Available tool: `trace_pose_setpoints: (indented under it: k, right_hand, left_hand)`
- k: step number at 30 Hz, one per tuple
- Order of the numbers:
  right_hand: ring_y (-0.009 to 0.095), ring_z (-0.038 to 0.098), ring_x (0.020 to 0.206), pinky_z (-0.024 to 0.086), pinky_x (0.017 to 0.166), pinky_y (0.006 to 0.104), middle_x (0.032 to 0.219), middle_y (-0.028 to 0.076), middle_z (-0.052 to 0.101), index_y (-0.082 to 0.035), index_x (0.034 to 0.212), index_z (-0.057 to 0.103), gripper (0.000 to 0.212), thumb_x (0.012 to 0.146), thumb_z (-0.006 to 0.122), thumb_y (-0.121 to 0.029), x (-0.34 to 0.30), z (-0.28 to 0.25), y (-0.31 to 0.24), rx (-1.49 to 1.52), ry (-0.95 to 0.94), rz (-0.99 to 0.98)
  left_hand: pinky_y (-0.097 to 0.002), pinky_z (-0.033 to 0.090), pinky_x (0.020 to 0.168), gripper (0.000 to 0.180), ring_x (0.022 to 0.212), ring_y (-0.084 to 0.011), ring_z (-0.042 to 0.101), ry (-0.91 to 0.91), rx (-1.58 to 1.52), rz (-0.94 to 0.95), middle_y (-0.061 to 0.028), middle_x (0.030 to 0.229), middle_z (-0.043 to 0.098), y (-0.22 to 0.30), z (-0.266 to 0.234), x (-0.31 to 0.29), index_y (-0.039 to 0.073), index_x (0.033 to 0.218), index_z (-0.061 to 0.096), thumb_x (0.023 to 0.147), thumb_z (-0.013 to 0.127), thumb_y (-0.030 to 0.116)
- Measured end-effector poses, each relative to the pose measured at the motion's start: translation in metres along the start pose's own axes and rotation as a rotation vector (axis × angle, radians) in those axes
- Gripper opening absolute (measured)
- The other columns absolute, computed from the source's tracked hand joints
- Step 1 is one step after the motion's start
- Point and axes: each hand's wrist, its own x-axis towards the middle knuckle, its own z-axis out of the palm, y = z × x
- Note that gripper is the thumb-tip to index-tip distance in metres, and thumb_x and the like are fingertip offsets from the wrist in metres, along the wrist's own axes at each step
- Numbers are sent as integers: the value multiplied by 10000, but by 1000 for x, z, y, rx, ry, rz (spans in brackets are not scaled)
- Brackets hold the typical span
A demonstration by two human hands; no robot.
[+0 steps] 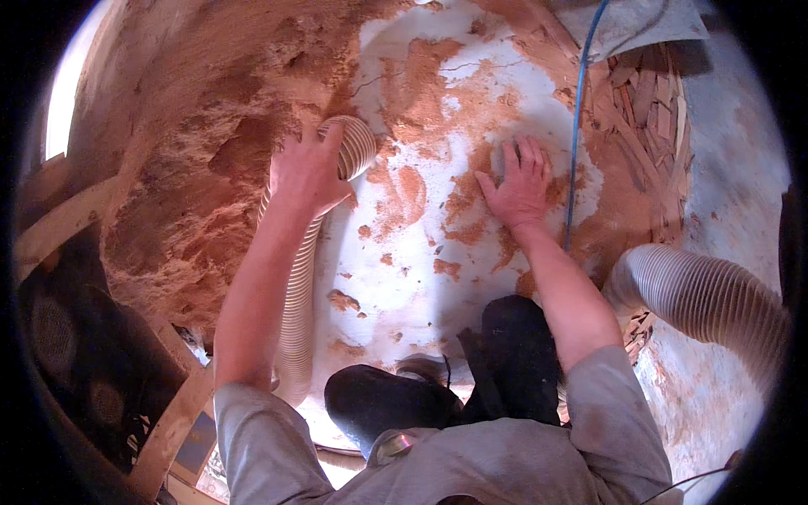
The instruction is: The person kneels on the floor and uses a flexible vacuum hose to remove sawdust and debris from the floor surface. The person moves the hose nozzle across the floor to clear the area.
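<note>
A clear ribbed flexible hose (299, 316) runs up the left side of the dusty floor, its mouth bent toward the right. My left hand (308, 172) is closed over the hose just behind that mouth, with the thumb side toward the right. Reddish-brown sawdust (401, 195) lies in patches on the pale floor between my hands. On the right, my right hand (522, 181) rests over a dusty patch, palm down, with its fingers apart and nothing visible in it.
A big heap of sawdust (210, 185) rises at the left. Wood scraps (644, 114) are piled at the upper right. A blue cable (578, 109) runs beside my right hand. Another thick ribbed hose (707, 290) curves in at the right. My knees are at the bottom.
</note>
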Motion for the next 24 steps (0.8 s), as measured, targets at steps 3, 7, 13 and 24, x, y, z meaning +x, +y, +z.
trace_pose_setpoints:
  k: [3, 7, 13, 24]
  right_hand:
    - [350, 337, 1421, 225, 1200, 556, 1466, 163, 427, -73, 1357, 533, 770, 767, 771, -507, 0, 1, -2, -14, -4, 8]
    - [348, 318, 1437, 212, 1207, 559, 1477, 150, 421, -74, 1367, 528, 781, 772, 764, -521, 0, 1, -1, -9, -20, 22]
    - [349, 293, 1454, 200, 1213, 560, 1489, 150, 409, -75, 1375, 526, 773, 791, 750, -528, 0, 0, 0, 11, -53, 53]
    - [349, 277, 1465, 182, 1225, 542, 1517, 156, 393, -62, 1389, 514, 785, 799, 758, -518, 1, -5, -10, -45, -135, 82]
  left_hand:
    - [-534, 552, 927, 862, 1171, -431, 602, -1, -104, -8, -225, 1304, 571, 21, -10, 6, 173, 1476, 443, 705, 818, 259]
    - [-542, 551, 919, 802, 1174, -424, 603, 13, -146, 24, -232, 1312, 560, 50, -21, 17, 154, 1452, 469, 740, 817, 278]
    - [-510, 579, 871, 806, 1173, -394, 620, 84, -198, -20, -220, 1292, 582, 79, -39, 61, 138, 1430, 486, 751, 839, 393]
    - [-646, 524, 926, 529, 1210, -397, 618, 86, -99, -139, -199, 1350, 613, 101, -65, 119, 59, 1314, 643, 864, 730, 323]
